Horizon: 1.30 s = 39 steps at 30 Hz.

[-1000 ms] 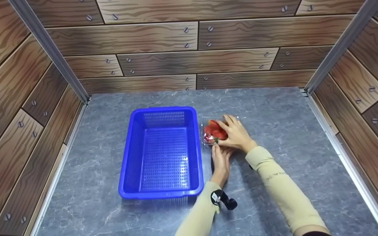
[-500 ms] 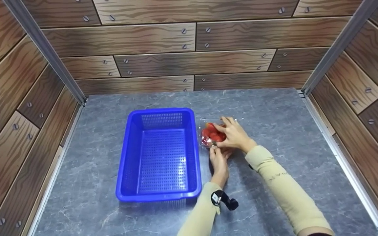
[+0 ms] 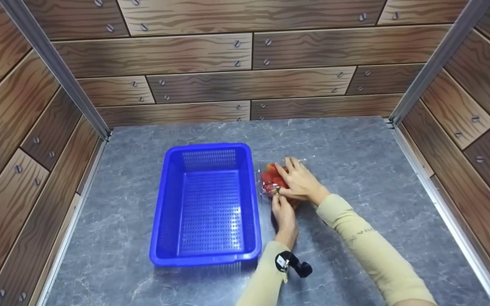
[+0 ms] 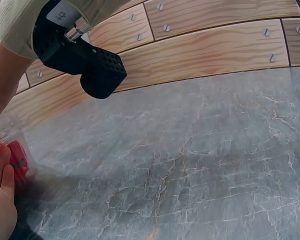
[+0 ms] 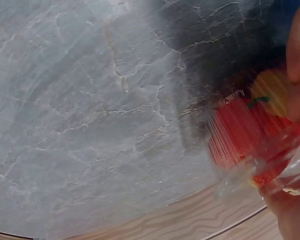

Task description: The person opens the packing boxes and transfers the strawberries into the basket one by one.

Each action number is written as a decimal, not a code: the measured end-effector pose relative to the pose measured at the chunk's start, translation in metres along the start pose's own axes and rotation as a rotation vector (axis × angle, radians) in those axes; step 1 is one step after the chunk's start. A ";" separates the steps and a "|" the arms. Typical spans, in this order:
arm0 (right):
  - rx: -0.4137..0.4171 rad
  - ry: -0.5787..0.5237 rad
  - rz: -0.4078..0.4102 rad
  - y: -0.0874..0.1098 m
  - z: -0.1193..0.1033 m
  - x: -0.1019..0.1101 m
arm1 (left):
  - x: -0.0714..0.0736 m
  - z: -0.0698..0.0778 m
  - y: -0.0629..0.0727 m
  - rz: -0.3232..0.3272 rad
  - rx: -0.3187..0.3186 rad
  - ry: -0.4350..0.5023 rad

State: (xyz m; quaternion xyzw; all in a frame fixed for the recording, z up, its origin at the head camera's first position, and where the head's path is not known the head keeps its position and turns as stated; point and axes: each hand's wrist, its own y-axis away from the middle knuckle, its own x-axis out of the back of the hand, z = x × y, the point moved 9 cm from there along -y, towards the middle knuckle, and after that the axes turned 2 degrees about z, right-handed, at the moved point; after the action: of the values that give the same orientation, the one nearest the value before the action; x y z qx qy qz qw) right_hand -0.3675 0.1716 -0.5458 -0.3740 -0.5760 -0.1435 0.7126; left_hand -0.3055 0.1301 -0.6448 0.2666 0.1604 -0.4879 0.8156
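A clear plastic box of red fruit sits on the table right beside the blue basket. The red fruit looks like strawberries, one partly yellow-orange. My right hand spans the box from above, fingers spread toward its far edge and thumb at its near edge. At that near side my left hand holds the box edge, its thumb up by the right thumb and other fingers partly hidden below. In the right wrist view, crinkled clear plastic covers the red fruit. The left wrist view catches curled fingers against the box.
A blue perforated basket stands just left of the box and left forearm. Grey marbled tabletop lies around both. Wood-patterned walls enclose the back and sides. A black camera is strapped to the left wrist.
Over the last second my right hand has flattened and drawn slightly nearer over the box. The left hand stays at the near edge. The head view has shifted a little.
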 end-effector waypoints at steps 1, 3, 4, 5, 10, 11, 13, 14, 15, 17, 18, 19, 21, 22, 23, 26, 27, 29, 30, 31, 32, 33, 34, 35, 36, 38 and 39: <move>-0.003 0.001 -0.016 0.000 0.000 0.000 | 0.000 0.000 0.000 -0.001 0.000 0.001; -0.015 -0.005 -0.052 -0.001 0.000 -0.001 | -0.002 0.002 0.001 -0.004 -0.010 0.004; -0.023 -0.011 -0.072 -0.001 0.001 -0.001 | -0.002 0.001 0.000 -0.004 -0.009 0.010; -0.037 -0.026 -0.092 -0.002 0.003 0.000 | -0.002 0.001 0.000 -0.011 -0.008 0.029; -0.095 -0.116 -0.154 -0.009 0.011 0.007 | 0.000 -0.001 0.001 -0.032 -0.017 0.077; -0.099 -0.129 -0.160 -0.011 0.012 0.009 | 0.000 -0.001 0.002 -0.044 -0.024 0.080; -0.089 -0.139 -0.170 -0.015 0.013 0.012 | 0.001 -0.001 0.003 -0.055 -0.039 0.061; -0.087 -0.145 -0.180 -0.017 0.013 0.013 | 0.001 -0.001 0.003 -0.063 -0.042 0.056; -0.090 -0.156 -0.194 -0.019 0.013 0.013 | 0.000 -0.002 0.004 -0.069 -0.042 0.051; -0.134 -0.203 -0.239 -0.020 0.018 0.012 | -0.001 -0.002 0.004 -0.072 -0.043 0.051; -0.158 -0.234 -0.260 -0.021 0.020 0.012 | -0.001 -0.002 0.004 -0.073 -0.043 0.057; -0.184 -0.267 -0.274 -0.021 0.023 0.012 | -0.001 -0.002 0.004 -0.075 -0.045 0.060; -0.226 -0.331 -0.294 -0.022 0.029 0.016 | -0.002 -0.001 0.005 -0.085 -0.049 0.066; -0.246 -0.354 -0.297 -0.022 0.032 0.019 | -0.003 0.000 0.006 -0.092 -0.056 0.069; -0.264 -0.368 -0.290 -0.023 0.035 0.023 | -0.003 0.000 0.006 -0.094 -0.055 0.069; -0.334 -0.375 -0.245 -0.025 0.048 0.036 | -0.003 -0.001 0.007 -0.099 -0.048 0.075; -0.367 -0.371 -0.223 -0.025 0.054 0.040 | -0.003 -0.002 0.007 -0.099 -0.045 0.077; -0.436 -0.372 -0.153 -0.023 0.065 0.049 | -0.002 -0.003 0.007 -0.092 -0.033 0.082; -0.470 -0.385 -0.107 -0.021 0.071 0.053 | -0.002 -0.004 0.007 -0.093 -0.032 0.084; -0.503 -0.402 -0.051 -0.019 0.077 0.057 | -0.002 -0.004 0.007 -0.094 -0.039 0.087; -0.541 -0.423 0.010 -0.015 0.084 0.060 | -0.002 -0.003 0.007 -0.097 -0.042 0.090; -0.579 -0.460 0.077 -0.011 0.090 0.062 | -0.001 -0.003 0.007 -0.098 -0.045 0.094; -0.619 -0.503 0.148 -0.006 0.096 0.064 | -0.001 -0.003 0.007 -0.101 -0.048 0.097; -0.656 -0.565 0.214 0.000 0.102 0.064 | -0.001 -0.003 0.007 -0.107 -0.056 0.098; -0.690 -0.643 0.272 0.006 0.107 0.062 | 0.000 -0.002 0.007 -0.113 -0.062 0.097; -0.746 -0.833 0.355 0.016 0.115 0.053 | 0.001 -0.002 0.008 -0.123 -0.068 0.098; -0.765 -0.936 0.378 0.021 0.117 0.047 | 0.001 -0.002 0.008 -0.130 -0.072 0.094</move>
State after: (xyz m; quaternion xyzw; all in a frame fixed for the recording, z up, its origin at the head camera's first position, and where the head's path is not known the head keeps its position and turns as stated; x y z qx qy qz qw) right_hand -0.4234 0.2781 -0.5033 -0.7206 -0.6586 -0.0321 0.2144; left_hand -0.2978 0.1334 -0.6446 0.2487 0.2329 -0.5205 0.7829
